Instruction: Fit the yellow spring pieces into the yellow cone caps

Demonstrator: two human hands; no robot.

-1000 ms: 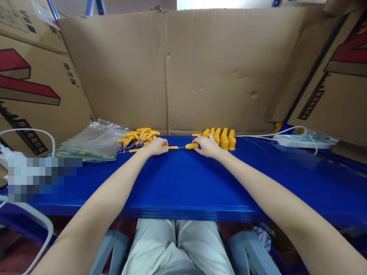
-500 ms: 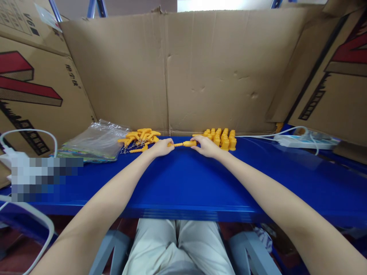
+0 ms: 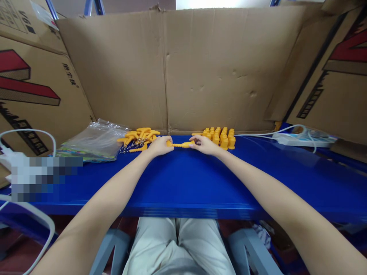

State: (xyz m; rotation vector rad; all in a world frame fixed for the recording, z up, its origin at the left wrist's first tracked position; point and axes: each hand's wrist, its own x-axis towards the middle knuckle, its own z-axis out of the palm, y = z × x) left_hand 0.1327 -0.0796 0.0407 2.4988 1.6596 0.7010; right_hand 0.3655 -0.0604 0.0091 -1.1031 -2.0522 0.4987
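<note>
With the middle of the table (image 3: 186, 179) as the clock's centre, the two parts in hand lie at 12 o'clock, in line and close to the table's far side. The left hand (image 3: 163, 146) has its fingers closed on the knobbed end of a ribbed yellow rod (image 3: 177, 145); the right hand (image 3: 204, 145) pinches a smooth yellow sleeve (image 3: 187, 144) by its outer end, fingers narrow around it. Rod and sleeve meet end to end, though whether the rod's tip sits inside or merely butts the mouth is too small to tell. If the wrists drift out of line, the tip could catch on the sleeve's rim and skid off or bend. A hard push could make the short pinch on the sleeve slip, and any sharp end, should there be one, could then reach the right fingertips. At 11 o'clock the left wrist is just beside a tangled heap of yellow T-handles (image 3: 140, 134) and a loose ribbed T-handle (image 3: 138, 149); a backward jerk could snag or scatter them. At 1 o'clock the right knuckles are near upright rows of yellow caps (image 3: 223, 138), narrow enough, I judge, for an elbowing nudge to topple several and send them rolling.
</note>
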